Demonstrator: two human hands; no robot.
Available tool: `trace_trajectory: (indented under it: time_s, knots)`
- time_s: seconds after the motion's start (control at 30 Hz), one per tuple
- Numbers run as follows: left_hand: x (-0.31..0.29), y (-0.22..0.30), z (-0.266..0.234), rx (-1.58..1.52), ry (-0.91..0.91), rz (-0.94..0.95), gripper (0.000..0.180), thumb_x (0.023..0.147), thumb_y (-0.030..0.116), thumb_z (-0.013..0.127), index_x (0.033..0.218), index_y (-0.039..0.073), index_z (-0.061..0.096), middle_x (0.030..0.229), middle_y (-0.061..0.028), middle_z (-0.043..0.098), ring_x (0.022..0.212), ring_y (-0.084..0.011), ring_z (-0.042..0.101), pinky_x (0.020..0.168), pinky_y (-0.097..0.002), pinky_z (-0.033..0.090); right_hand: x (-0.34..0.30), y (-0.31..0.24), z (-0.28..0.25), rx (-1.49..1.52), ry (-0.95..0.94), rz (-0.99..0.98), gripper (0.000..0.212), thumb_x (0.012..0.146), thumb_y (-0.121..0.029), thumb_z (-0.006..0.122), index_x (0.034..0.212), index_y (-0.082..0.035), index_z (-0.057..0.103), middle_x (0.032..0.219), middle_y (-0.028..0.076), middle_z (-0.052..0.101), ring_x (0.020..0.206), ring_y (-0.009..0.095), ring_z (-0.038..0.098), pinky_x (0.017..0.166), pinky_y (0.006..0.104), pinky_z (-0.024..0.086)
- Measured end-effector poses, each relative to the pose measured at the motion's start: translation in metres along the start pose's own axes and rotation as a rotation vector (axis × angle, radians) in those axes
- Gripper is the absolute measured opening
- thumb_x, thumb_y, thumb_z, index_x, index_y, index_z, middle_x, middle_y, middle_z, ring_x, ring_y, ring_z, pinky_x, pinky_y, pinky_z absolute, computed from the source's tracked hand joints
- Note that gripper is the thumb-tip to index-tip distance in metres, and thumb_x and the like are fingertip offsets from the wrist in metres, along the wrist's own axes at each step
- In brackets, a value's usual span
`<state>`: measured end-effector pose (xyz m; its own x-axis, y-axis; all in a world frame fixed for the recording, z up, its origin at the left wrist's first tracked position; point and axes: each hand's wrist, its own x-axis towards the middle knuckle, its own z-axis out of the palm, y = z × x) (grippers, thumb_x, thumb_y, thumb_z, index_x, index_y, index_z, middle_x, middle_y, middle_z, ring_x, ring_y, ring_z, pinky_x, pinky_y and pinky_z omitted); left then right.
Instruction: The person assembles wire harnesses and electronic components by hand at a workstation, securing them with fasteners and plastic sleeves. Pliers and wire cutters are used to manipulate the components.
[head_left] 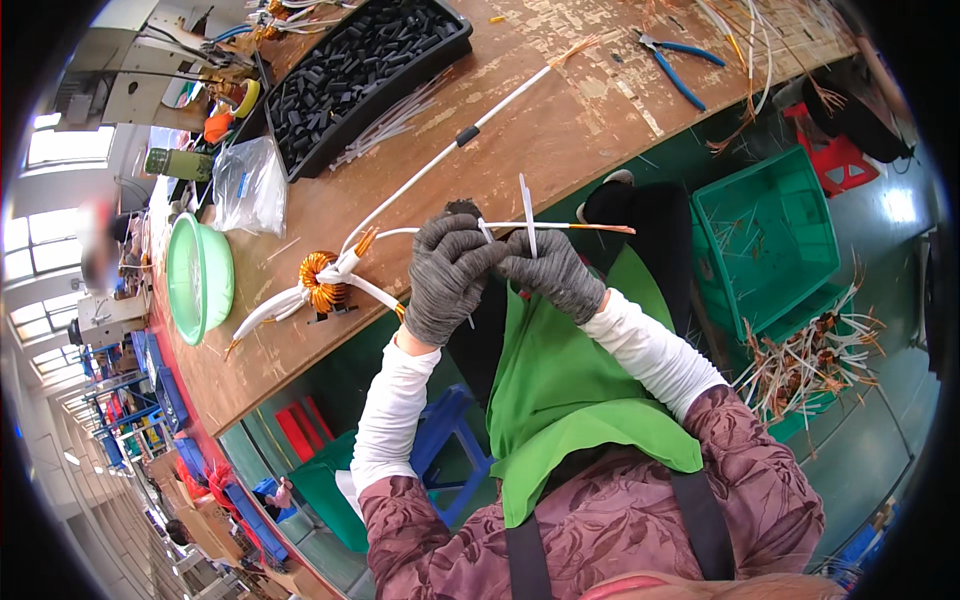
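Note:
My left hand (445,275), in a grey glove, has its fingers closed around a white sleeved wire. Beside it my right hand (556,278), also gloved, pinches a thin white strip (528,210) that looks like a cable tie and stands up from the fingers. The white sleeved wire (590,226) passes through both hands and ends in bare copper on the right. On the table to the left lies a copper-wound ring coil (322,282) with several white-sleeved leads. One long lead (405,185) runs away across the table and carries a black tube (467,136). My fingers hide where strip and wire meet.
A black tray (300,165) of short black tubes and a clear plastic bag (250,185) are on the wooden table (560,130). Blue-handled cutters (682,70) lie near its edge. Left is a green basin (220,290); right, a green crate (765,175) and piled coils (810,365).

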<state>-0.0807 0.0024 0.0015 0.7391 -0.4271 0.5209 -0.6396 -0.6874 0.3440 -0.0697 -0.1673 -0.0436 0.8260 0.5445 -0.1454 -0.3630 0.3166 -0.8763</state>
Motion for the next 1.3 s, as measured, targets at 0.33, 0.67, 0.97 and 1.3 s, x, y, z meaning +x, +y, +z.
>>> trace_trajectory:
  time_s: [0.33, 0.67, 0.97, 1.3]
  knots:
    - [-0.003, -0.011, 0.014, 0.217, 0.081, 0.005, 0.022, 0.06, 0.013, 0.066, 0.081, 0.017, 0.064, 0.085, -0.0004, 0.058, 0.092, -0.0241, 0.053, 0.086, -0.0447, 0.036, -0.025, 0.002, 0.034, -0.276, -0.258, -0.15, 0.018, 0.08, -0.018, 0.064, 0.085, 0.0, 0.062, 0.068, -0.003, 0.057, 0.07, 0.009, 0.051, 0.065, 0.0285, 0.044]
    - [0.024, 0.005, -0.026, -0.523, 0.02, -0.545, 0.025, 0.08, 0.011, 0.06, 0.104, 0.003, 0.059, 0.095, -0.0102, 0.058, 0.088, -0.0212, 0.057, 0.077, -0.0304, 0.044, 0.003, -0.059, -0.013, -0.024, -0.215, 0.112, 0.029, 0.093, -0.03, 0.043, 0.093, -0.004, 0.056, 0.061, -0.002, 0.047, 0.056, 0.005, 0.045, 0.051, 0.0197, 0.037]
    - [0.055, 0.003, -0.036, -0.84, 0.297, -0.747, 0.012, 0.083, 0.011, 0.06, 0.092, 0.003, 0.063, 0.084, -0.0057, 0.063, 0.077, -0.0136, 0.059, 0.07, -0.0255, 0.048, 0.026, -0.064, -0.012, -0.103, 0.019, 0.015, 0.03, 0.093, -0.029, 0.045, 0.097, -0.003, 0.059, 0.069, 0.0, 0.057, 0.055, 0.005, 0.05, 0.049, 0.02, 0.041]
    - [0.096, -0.135, 0.0, -0.522, -0.023, -1.202, 0.018, 0.086, 0.019, 0.054, 0.088, 0.002, 0.06, 0.072, -0.0113, 0.063, 0.058, -0.0213, 0.061, 0.054, -0.0298, 0.052, 0.099, -0.057, -0.022, 0.103, 0.063, 0.433, 0.013, 0.087, -0.023, 0.053, 0.089, -0.011, 0.051, 0.065, 0.0, 0.049, 0.044, 0.005, 0.037, 0.037, 0.0206, 0.03]
